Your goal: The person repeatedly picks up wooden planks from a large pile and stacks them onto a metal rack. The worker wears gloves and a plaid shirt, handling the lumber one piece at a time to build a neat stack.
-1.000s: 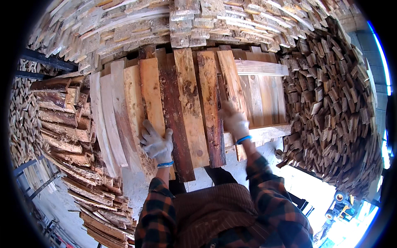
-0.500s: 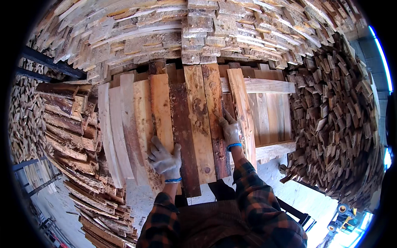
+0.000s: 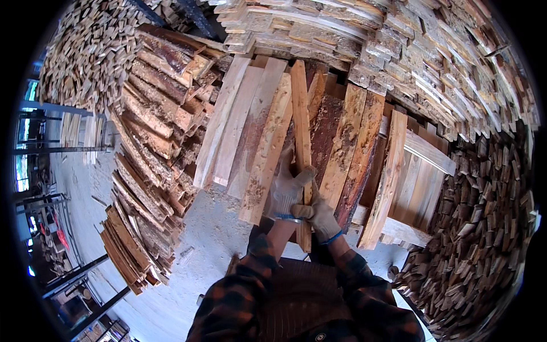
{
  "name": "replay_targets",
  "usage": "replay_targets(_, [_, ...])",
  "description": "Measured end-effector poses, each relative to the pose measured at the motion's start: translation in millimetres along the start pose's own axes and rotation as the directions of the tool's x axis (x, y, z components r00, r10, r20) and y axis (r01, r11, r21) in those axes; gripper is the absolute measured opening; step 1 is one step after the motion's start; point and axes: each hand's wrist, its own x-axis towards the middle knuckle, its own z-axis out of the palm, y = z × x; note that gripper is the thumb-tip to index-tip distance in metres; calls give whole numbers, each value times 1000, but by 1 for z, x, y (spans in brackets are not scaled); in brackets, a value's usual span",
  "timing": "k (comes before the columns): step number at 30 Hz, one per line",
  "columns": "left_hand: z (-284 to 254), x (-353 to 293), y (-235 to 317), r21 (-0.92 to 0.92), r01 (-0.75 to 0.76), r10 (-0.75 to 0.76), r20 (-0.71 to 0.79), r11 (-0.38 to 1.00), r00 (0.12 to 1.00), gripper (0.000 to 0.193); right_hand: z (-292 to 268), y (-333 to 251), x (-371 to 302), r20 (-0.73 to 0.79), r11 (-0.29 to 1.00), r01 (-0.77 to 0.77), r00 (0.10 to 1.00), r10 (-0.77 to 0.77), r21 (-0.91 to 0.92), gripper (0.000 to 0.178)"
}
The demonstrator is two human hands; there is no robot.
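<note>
A narrow wooden board (image 3: 301,108) is tipped up on its edge in front of me, its lower end pointing toward my body. My left hand (image 3: 288,188), in a pale knit work glove, is closed round its lower half from the left side. Just below, my gloved right hand (image 3: 323,220) grips the same board near its bottom end; part of its fingers is hidden. Underneath lies a row of boards: a knotty light plank (image 3: 265,154) to the left, a dark bark-covered slab (image 3: 327,132) and a yellowish plank (image 3: 344,145) to the right.
Rough bark slabs (image 3: 152,97) are heaped at the left. A tall stack of boards (image 3: 319,28) rises at the back, and a dense woodpile (image 3: 473,239) stands at the right. One loose board (image 3: 385,179) leans across the wooden frame (image 3: 424,153). Pale floor (image 3: 213,228) shows at lower left.
My view has swung left. Both hands, earlier spread on separate boards, now come together on one board, which has been lifted and turned on edge.
</note>
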Motion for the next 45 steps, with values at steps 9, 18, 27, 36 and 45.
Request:
replay_targets(9, [-142, -109, -94, -876, 193, -173, 128, 441, 977, 51, 23, 3, -68, 645, 741, 476, 760, -76, -473, 78])
replay_targets(18, [-103, -113, -131, -516, 279, -562, -548, 810, 619, 51, -154, 116, -7, -534, 672, -65, 665, -522, -737, 85])
replay_targets(27, [-95, -74, -134, -221, 250, -330, -507, 943, 796, 38, -208, 173, 22, -620, 883, 250, 783, 57, 397, 55])
replay_targets(36, [-100, -24, -106, -643, 177, -554, -448, 745, 702, 60, -188, 170, 76, -635, 767, 372, 770, 59, 523, 50])
replay_targets(45, [-115, -31, -137, -627, 62, -507, -563, 776, 653, 60, -177, 152, 73, -583, 674, 413, 812, 33, 613, 50])
